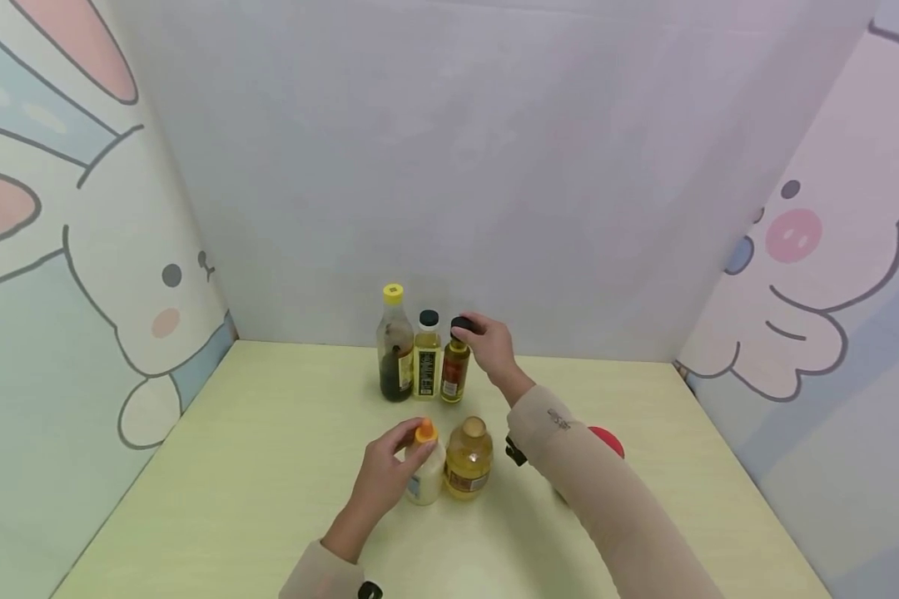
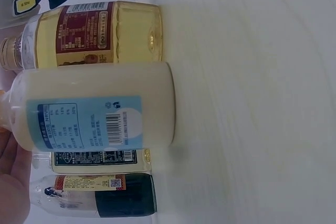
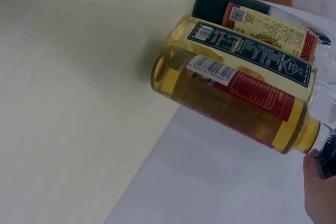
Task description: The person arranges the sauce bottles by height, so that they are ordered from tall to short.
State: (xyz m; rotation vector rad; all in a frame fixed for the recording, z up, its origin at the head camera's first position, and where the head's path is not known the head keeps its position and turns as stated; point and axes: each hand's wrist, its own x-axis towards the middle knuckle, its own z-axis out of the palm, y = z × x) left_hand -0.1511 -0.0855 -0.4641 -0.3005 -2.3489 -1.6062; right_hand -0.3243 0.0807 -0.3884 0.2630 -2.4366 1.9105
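Red-labelled bottle directly below the right hand, long axis near vertical

- Red-labelled bottle (image 1: 454,370): right end of the back row, far side of the surface (image 1: 285,466). Near upright; cannot tell whether the base sits fully flat.
- Right hand (image 1: 492,345) is the nearer one, pinching the black cap between thumb and fingers, so the bottle's body hangs straight down the line of the grip. Hand comes in from the right; thumb on the near side. Forearm runs long and diagonal from lower right.
- Just left of it, clear oil bottle (image 1: 427,366), then dark sauce bottle (image 1: 394,349) with a yellow top. Tight row; actual contact hard to judge.
- Nearer the person: white bottle (image 1: 424,481), upright. Left hand (image 1: 385,466) pinches its orange cap from the left, forearm rising from the bottom edge.
- Squat oil bottle (image 1: 469,462) stands just right of the white one, no hand on it.
- Red lid (image 1: 607,439) peeks past the right sleeve (image 1: 607,499); the rest is mostly hidden.
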